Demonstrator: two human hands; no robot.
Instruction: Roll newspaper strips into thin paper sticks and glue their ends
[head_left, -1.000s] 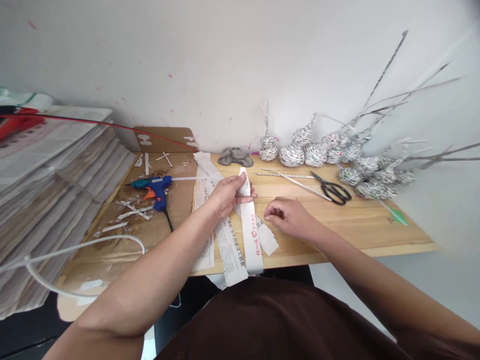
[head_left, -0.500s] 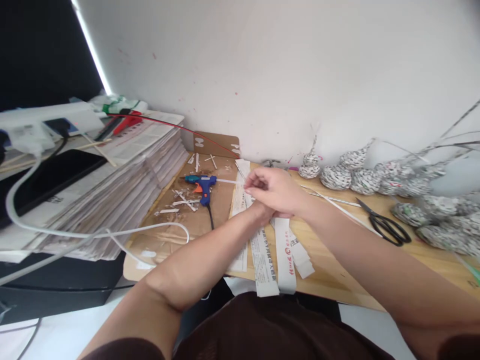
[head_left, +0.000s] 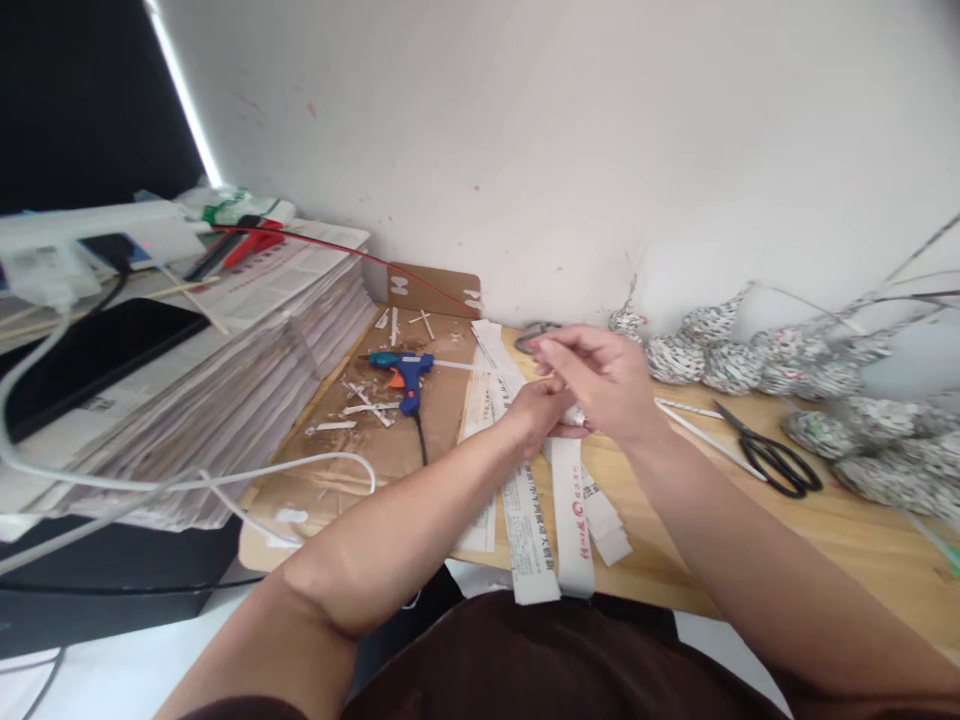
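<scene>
My left hand (head_left: 541, 412) is closed around a small whitish paper piece (head_left: 575, 416), mostly hidden by the fingers. Just above and to the right, my right hand (head_left: 607, 378) has thumb and fingertips pinched together; whatever thin thing they may hold cannot be made out. Below both hands lie printed paper strips (head_left: 529, 530), and a strip with red writing (head_left: 574, 535) hangs over the table's front edge. Left of the hands, a blue glue gun (head_left: 409, 375) rests on its side on a cardboard sheet (head_left: 352, 465).
Black scissors (head_left: 772, 455) and a thin white paper stick (head_left: 709, 440) lie to the right. Several woven paper gourds (head_left: 675, 358) line the wall. A newspaper stack (head_left: 300, 330) with a power strip (head_left: 150, 240) stands left; white cables (head_left: 300, 462) cross the cardboard.
My right hand has moved right and turned, coming off its crossed position over my left wrist. My left hand has shifted slightly right, and the whitish piece in it now shows.
</scene>
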